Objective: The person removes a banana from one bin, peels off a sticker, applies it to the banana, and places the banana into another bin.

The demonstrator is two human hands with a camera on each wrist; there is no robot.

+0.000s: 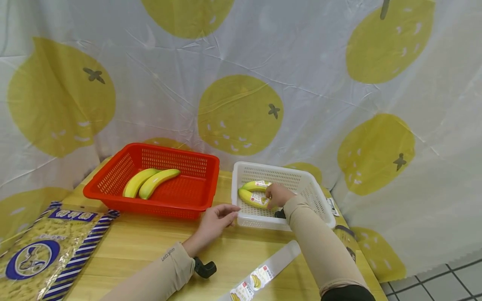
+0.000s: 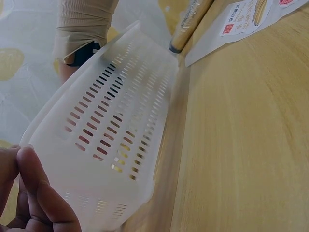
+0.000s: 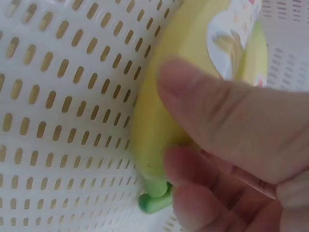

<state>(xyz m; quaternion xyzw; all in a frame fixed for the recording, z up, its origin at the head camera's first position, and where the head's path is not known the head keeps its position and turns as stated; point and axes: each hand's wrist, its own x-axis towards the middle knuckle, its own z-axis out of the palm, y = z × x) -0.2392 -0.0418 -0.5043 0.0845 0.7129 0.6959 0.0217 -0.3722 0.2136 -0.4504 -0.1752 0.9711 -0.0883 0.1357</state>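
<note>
Here, starting at the far left of my head view, a printed snack bag point(image 1: 41, 246) lies on the wooden table point(image 1: 150, 246), blue-striped along its edges. Just right of it sits a red basket point(image 1: 113, 184) with two plain yellow bananas point(image 1: 150, 182) lying side by side inside. Nearer to me, a strip of sticker backing paper point(image 1: 263, 269) lies flat on the table between my two sleeves, with a few banana labels on it.

My left hand point(image 1: 214, 221) rests at the near left corner of the white basket point(image 1: 320, 196), fingers relaxed and fairly straight; from the left wrist view the fingertips point(image 2: 29, 169) sit right by the basket's slotted wall point(image 2: 111, 135), and I cannot tell whether they actually touch it. It holds nothing.

My right hand point(image 1: 278, 195) is down inside the white basket, on the nearer of two labelled bananas point(image 1: 253, 198). The right wrist view shows thumb and fingers point(image 3: 212, 101) curled against that banana point(image 3: 159, 125) near its green stem end, pinching it where it lies on the basket floor. The other labelled banana point(image 1: 256, 184) lies just beyond it.
</note>
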